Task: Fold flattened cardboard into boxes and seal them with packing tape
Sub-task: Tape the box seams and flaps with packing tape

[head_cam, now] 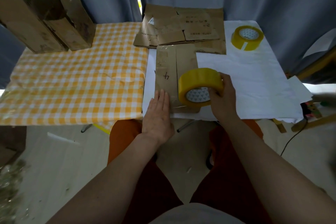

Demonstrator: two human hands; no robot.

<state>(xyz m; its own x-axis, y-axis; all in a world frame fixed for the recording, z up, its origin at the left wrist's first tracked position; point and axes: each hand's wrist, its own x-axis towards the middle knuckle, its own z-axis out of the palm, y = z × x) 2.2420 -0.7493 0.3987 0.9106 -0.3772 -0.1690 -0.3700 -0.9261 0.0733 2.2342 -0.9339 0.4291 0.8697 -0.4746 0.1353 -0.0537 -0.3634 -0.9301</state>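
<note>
A long brown cardboard box (pixel 171 71) lies on the white sheet in front of me, its top seam running away from me and a handwritten mark on its left flap. My left hand (pixel 157 114) presses flat on the near left end of the box, fingers straight. My right hand (pixel 222 96) grips a yellow packing tape roll (pixel 199 85) standing on edge on the near right part of the box. Clear tape shows across the near end of the box. A stack of flattened cardboard (pixel 183 27) lies behind the box.
A second yellow tape roll (pixel 247 37) sits at the back right on the white sheet (pixel 245 78). Two folded boxes (pixel 43 18) stand at the back left on the yellow checked tablecloth (pixel 72 82). A wooden frame (pixel 316 71) borders the right side.
</note>
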